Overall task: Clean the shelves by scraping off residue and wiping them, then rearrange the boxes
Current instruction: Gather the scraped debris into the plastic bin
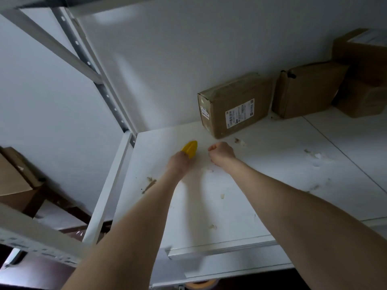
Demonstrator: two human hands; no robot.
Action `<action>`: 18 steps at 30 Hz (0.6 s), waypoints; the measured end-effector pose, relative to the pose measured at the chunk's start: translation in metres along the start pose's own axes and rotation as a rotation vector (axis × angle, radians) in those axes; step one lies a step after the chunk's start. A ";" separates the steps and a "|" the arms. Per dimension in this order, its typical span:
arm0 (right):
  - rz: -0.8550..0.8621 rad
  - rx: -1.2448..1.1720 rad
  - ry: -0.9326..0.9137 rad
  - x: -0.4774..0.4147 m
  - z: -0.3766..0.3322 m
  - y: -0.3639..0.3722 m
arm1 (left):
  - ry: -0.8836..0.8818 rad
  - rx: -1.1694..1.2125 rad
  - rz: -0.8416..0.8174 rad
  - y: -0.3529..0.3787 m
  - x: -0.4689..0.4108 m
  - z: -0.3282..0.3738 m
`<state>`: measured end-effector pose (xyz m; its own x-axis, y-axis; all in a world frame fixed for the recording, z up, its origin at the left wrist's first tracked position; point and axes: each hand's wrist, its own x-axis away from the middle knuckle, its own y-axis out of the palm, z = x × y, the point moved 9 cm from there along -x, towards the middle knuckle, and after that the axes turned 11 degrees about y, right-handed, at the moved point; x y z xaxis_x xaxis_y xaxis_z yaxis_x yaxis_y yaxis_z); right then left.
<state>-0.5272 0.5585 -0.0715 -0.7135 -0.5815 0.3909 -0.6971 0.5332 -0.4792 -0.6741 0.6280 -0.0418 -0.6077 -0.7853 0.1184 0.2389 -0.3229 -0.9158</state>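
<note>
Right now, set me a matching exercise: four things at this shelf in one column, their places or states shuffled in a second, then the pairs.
1. yellow plastic scraper
2. brown cardboard box with white label
3. right hand
4. brown streak of residue

A. by the back wall
B. curled into a fist
C. gripped by the left hand
D. near the white shelf board's left edge

Pairs: 1-C, 2-A, 3-B, 4-D

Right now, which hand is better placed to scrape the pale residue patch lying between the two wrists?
Left. The left hand holds the yellow plastic scraper, close to the pale residue patch; the right hand is a bare fist.
</note>
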 end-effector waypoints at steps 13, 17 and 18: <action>-0.140 0.064 -0.053 0.024 0.000 0.041 | -0.382 0.052 0.051 -0.014 0.060 -0.107; -0.138 0.070 -0.060 0.027 0.001 0.036 | -0.230 0.175 -0.014 0.004 0.055 -0.051; -0.139 0.068 -0.063 0.027 -0.001 0.036 | -0.208 0.218 -0.048 0.007 0.058 -0.036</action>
<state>-0.5719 0.5621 -0.0774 -0.6033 -0.6853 0.4079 -0.7808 0.4033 -0.4772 -0.7348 0.5994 -0.0550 -0.4590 -0.8507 0.2562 0.3845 -0.4502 -0.8059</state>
